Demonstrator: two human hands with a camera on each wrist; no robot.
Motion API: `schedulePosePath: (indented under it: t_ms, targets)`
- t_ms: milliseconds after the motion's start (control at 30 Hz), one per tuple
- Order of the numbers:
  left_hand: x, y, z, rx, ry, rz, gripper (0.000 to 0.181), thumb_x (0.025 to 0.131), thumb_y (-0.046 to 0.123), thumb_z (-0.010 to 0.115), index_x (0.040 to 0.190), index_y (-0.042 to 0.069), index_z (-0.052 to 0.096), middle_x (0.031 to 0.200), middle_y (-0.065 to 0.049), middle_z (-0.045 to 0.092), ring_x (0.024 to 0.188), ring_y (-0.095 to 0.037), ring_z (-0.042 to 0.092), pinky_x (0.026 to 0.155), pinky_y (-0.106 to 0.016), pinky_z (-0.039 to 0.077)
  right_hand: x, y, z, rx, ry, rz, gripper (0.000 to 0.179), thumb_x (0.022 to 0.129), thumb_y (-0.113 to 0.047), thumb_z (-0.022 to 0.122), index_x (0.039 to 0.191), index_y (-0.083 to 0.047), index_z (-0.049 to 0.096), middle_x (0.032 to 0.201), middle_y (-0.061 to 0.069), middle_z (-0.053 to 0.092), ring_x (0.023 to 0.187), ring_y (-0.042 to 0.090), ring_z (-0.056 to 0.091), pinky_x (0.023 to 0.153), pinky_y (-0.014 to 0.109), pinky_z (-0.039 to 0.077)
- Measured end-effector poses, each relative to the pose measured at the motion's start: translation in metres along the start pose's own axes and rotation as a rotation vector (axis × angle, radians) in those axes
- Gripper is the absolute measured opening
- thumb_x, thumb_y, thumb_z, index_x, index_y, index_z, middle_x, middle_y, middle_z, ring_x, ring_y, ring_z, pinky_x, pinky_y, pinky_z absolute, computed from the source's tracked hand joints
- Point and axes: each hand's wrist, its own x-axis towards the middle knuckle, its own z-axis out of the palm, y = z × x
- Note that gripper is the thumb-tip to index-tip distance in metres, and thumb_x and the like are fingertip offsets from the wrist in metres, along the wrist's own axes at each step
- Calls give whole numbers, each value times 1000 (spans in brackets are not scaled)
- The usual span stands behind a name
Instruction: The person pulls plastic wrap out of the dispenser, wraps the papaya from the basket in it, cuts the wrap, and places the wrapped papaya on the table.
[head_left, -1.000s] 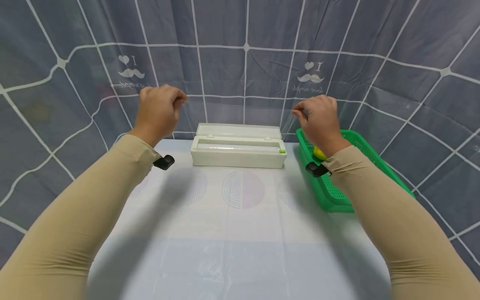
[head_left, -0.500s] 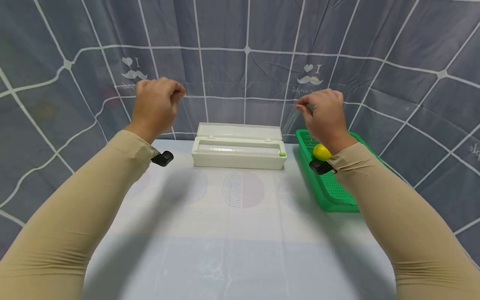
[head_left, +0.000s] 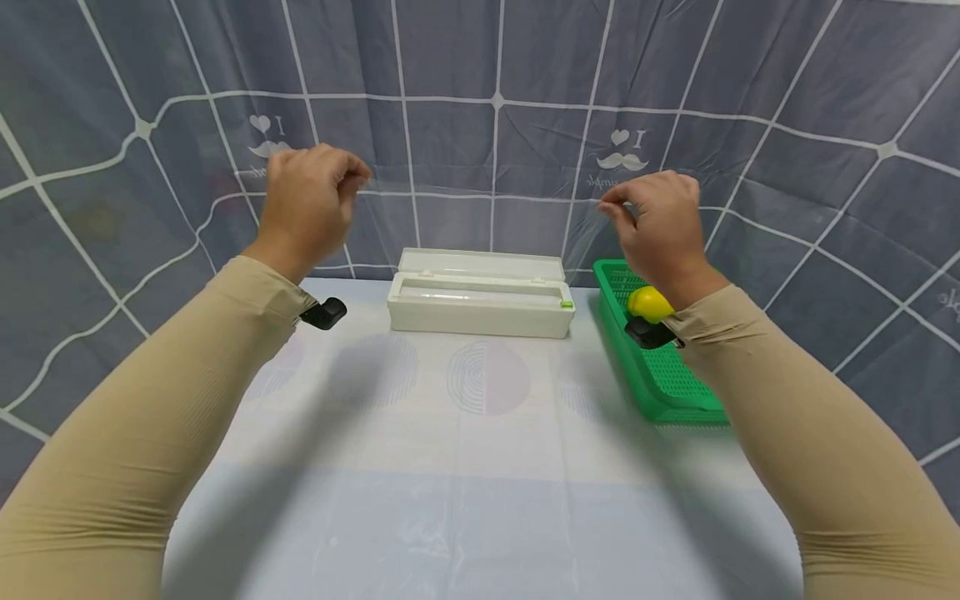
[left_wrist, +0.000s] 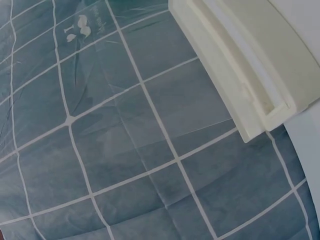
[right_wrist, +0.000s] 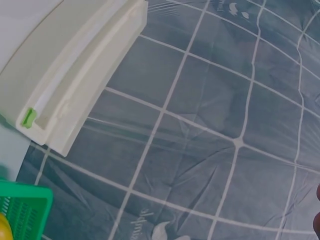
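Observation:
My left hand (head_left: 307, 204) pinches one corner of a clear sheet of cling film (head_left: 583, 237), and my right hand (head_left: 660, 233) pinches the opposite corner. The film spans the gap between both hands, above and behind a white cling film dispenser (head_left: 480, 317), and runs down towards it. Its lid (head_left: 480, 263) stands raised at the back, and the roll (head_left: 480, 296) shows inside the slot. A green slider (head_left: 566, 305) sits at the dispenser's right end. Both wrist views show the dispenser and the faintly creased film; only fingertips appear at their edges.
A green plastic basket (head_left: 660, 408) stands on the right of the table (head_left: 465, 517), below my right forearm. In it lies a yellow rounded fruit or vegetable (head_left: 648, 305), partly hidden by the wrist camera. A grey gridded curtain (head_left: 442, 50) hangs behind and at the sides.
Both hands have risen and moved slightly apart, drawing the film wider and higher. More of the yellow item shows beside my right wrist. The dispenser stays in place.

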Motion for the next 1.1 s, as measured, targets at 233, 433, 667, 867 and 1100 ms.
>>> schedulePosePath:
  t_ms: [233, 433, 667, 867, 1100]
  targets:
    - [-2, 4, -7, -28, 18, -8, 17, 106, 6, 59, 110, 1, 75, 108, -18, 75, 100, -38, 67, 110, -57, 36, -3, -5, -4, 43, 53, -25, 22, 105, -16, 66, 106, 1, 79, 84, 21, 70, 107, 40, 61, 117, 59, 32]
    - [-7, 7, -15, -43, 16, -12, 18, 106, 7, 59, 111, 1, 75, 108, -18, 75, 100, -37, 66, 115, -55, 34, -8, -8, -7, 79, 94, -58, 20, 104, -12, 66, 105, 3, 78, 75, 21, 64, 103, 41, 60, 114, 58, 35]
    - [-12, 10, -22, -64, 34, 6, 18, 106, 7, 58, 111, 0, 75, 107, -19, 75, 99, -38, 65, 120, -54, 32, -16, -11, -13, 97, 121, -100, 18, 104, -8, 65, 104, 7, 75, 76, 23, 62, 96, 43, 58, 107, 58, 41]
    - [-18, 11, -28, -91, 73, 35, 16, 104, 2, 59, 107, -1, 75, 99, -20, 73, 93, -38, 63, 118, -55, 33, -20, -14, -16, 101, 145, -133, 17, 103, -7, 66, 102, 8, 73, 87, 26, 70, 98, 45, 60, 102, 57, 45]
    - [-21, 15, -33, -120, 88, 50, 15, 103, 1, 61, 106, -1, 75, 95, -19, 72, 90, -35, 61, 111, -54, 35, -24, -18, -20, 121, 187, -145, 16, 102, -8, 68, 100, 7, 74, 90, 24, 74, 96, 42, 63, 89, 51, 48]
